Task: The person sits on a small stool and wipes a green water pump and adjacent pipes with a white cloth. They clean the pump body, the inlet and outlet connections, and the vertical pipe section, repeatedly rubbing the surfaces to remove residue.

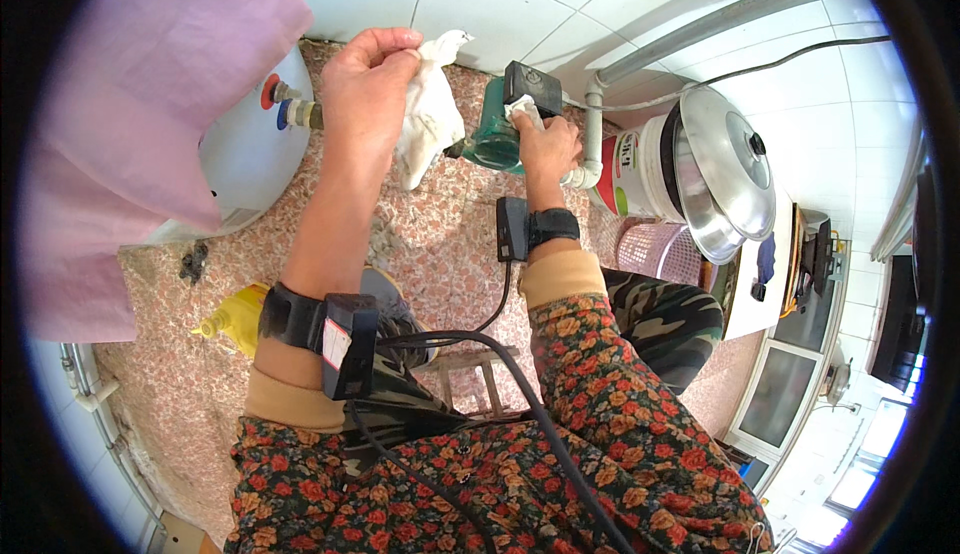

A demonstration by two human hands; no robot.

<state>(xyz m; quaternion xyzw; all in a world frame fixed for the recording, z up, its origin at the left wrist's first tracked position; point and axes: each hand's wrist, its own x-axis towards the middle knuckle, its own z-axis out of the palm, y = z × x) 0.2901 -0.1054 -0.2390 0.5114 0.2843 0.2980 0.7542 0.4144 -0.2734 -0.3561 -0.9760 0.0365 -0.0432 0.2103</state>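
Between the thumb and fingers of my left hand [369,96] a white cloth [435,119] with grey smudges is pinched, hanging over the floor. My right hand [551,150] presses a small crumpled white wipe [525,109] against a green water pump [491,130], just below the black box [534,83] on its top. The fingertips of that hand are partly hidden. A grey-white pipe [594,126] rises beside the pump, and a grey cable leaves the black box. To the left of my left hand, a white tank [259,156] has valves with red and blue rings.
A pink cloth [165,89] drapes over the tank. Right of the pipe stand a white bucket [637,168] with a metal lidded pot [724,164] on it and a pink plastic basket [660,249]. A yellow bottle [236,319] and a wooden stool [472,381] are nearby. Cables run from my wristbands.
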